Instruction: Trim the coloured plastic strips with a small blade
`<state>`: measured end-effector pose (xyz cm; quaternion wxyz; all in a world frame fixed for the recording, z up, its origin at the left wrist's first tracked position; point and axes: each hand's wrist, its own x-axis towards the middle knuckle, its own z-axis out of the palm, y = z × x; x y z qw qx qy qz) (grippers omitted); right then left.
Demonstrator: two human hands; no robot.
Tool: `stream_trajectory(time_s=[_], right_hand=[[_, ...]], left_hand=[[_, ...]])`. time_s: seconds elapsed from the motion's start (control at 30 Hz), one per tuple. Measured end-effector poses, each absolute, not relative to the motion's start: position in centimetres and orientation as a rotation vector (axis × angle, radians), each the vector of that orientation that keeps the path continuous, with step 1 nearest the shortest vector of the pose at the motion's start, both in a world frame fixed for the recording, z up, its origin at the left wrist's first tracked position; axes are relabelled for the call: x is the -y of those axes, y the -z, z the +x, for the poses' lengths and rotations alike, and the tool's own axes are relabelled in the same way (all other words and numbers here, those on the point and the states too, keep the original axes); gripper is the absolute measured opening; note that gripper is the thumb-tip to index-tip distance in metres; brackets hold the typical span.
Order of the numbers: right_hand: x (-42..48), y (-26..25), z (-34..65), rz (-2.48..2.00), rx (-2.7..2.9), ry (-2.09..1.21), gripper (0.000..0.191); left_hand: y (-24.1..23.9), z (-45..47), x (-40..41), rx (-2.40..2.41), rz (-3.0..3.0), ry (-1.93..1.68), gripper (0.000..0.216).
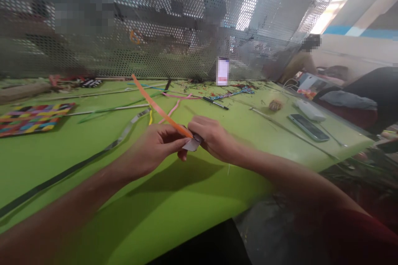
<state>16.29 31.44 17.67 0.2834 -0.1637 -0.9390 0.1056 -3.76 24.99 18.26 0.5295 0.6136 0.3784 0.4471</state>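
Over the green table, both my hands meet around a small flat grey piece point(192, 144). A long orange strip point(157, 108) runs from it up and to the left, its far end free in the air. My left hand point(155, 147) pinches the grey piece between thumb and fingers, at the strip's lower end. Curled fingers of my right hand point(209, 136) close on the piece's right side. How strip and piece join is hidden by the fingers. Behind my left wrist lies a long dark grey strip point(74, 168).
A multicoloured woven mat point(34, 118) lies at the left. Further back are pink strips point(174, 109), a black pen point(215, 103) and scattered scraps. A phone point(307, 127) and a white box point(309, 110) rest at the right. A perforated metal screen point(174, 49) bounds the table's back.
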Motion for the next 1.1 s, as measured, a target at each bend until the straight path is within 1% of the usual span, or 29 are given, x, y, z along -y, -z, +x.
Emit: stream_trajectory(time_s=[0.17,0.6,1.1], right_hand=[[-31.38,-17.88,16.25,-0.435,2.521,-0.289,0.03],[-31.24,-18.19,16.26,-0.429,2.537,-0.287,0.029],[-31.44,-17.79,16.22,-0.448,2.524,-0.33,0.028]], left_hand=[[-18.34,-3.9,-25.0,-0.921,1.475,-1.053,0.026],[-18.73,-3.71,-24.87,-0.908,1.475,-1.023,0.014],[-18.75,-3.42,-24.99,-0.887,1.468,-1.0,0.017]])
